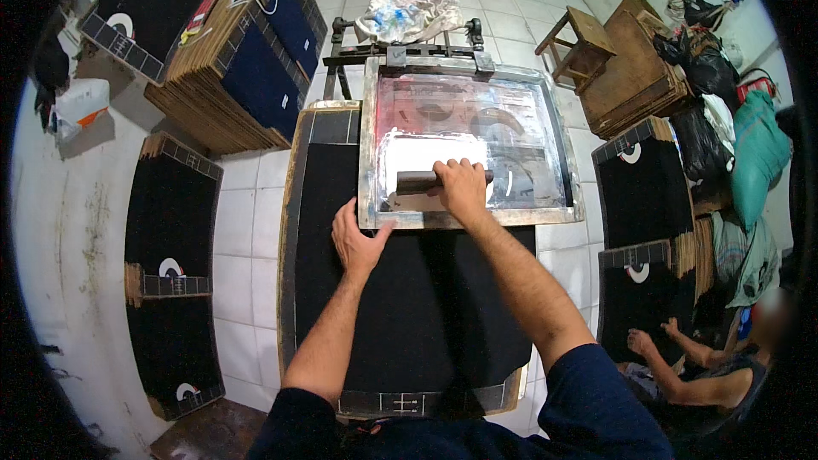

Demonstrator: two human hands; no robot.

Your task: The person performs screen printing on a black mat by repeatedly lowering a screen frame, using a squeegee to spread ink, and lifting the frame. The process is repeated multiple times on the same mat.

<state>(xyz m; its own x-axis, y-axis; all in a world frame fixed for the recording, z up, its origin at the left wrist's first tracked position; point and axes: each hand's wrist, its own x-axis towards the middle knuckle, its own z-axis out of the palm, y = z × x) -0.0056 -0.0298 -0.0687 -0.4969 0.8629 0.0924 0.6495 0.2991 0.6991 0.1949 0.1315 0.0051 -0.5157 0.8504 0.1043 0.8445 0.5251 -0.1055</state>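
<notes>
A screen printing frame [558, 140] lies over the far part of a board covered with black fabric [409, 307]. White ink [413, 153] covers the left middle of its mesh, with grey and reddish stains around it. My right hand [463, 192] is closed round a dark squeegee [417, 182], which rests across the mesh at the lower edge of the white ink. At the frame's near left corner is my left hand [360, 238], its thumb on the rim and its fingers spread along the outer side. Clamps [397, 57] hold the frame's far edge.
A stained rag [409, 15] drapes over the metal stand behind the frame. Stacked boards [230, 77] stand at the far left; printed black panels [175, 213] lean along both sides. A wooden stool [582, 43] is at the far right. Another person [716, 375] works at the lower right.
</notes>
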